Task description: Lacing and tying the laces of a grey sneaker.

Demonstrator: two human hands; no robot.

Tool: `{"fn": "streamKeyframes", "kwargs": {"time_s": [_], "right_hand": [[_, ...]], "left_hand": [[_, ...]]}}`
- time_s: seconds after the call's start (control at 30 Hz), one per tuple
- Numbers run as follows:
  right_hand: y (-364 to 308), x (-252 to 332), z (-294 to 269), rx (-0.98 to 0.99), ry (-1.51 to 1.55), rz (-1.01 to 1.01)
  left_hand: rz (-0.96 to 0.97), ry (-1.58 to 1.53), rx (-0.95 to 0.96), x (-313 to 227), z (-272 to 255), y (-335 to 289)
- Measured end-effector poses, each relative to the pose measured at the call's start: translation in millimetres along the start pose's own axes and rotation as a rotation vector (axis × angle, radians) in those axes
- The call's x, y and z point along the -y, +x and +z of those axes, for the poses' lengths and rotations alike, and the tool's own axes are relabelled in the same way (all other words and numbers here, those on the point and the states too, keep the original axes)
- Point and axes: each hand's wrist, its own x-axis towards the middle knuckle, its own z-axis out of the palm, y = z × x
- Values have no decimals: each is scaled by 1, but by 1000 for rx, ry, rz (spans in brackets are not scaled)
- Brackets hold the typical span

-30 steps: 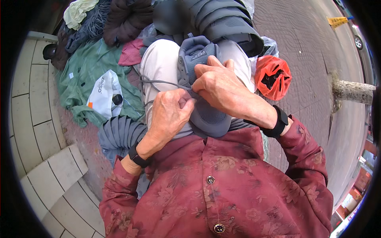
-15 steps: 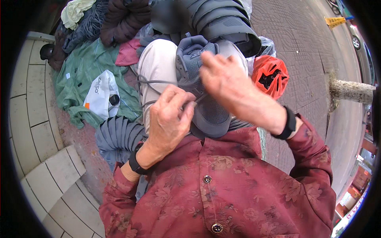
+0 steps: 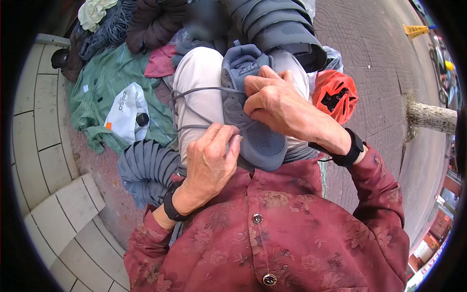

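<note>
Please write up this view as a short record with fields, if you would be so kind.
Left hand: beside the shoe's toe end, fingertips bunched; its grip is hidden
Right hand: over the shoe, fingers curled at the lace; grip partly hidden
Shoe: grey, in the lap, toe toward the body
Lace: grey, looped over the left trouser leg
Left side: white bag on green cloth
Right side: red bag

The shoe (image 3: 265, 145) lies on the lap (image 3: 200, 70), left of a bag (image 3: 346, 83).
</note>
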Motion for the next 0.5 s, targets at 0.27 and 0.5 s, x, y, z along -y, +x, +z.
{"fn": "streamKeyframes", "kwargs": {"time_s": [0.27,0.5], "right_hand": [[1,-2,-33,-133,-558,-147],[-11,-8,-27,-163,-14,-36]], "left_hand": [[51,-49,-70,-5,2,11],[94,-13,-107,-4,11,17]]}}
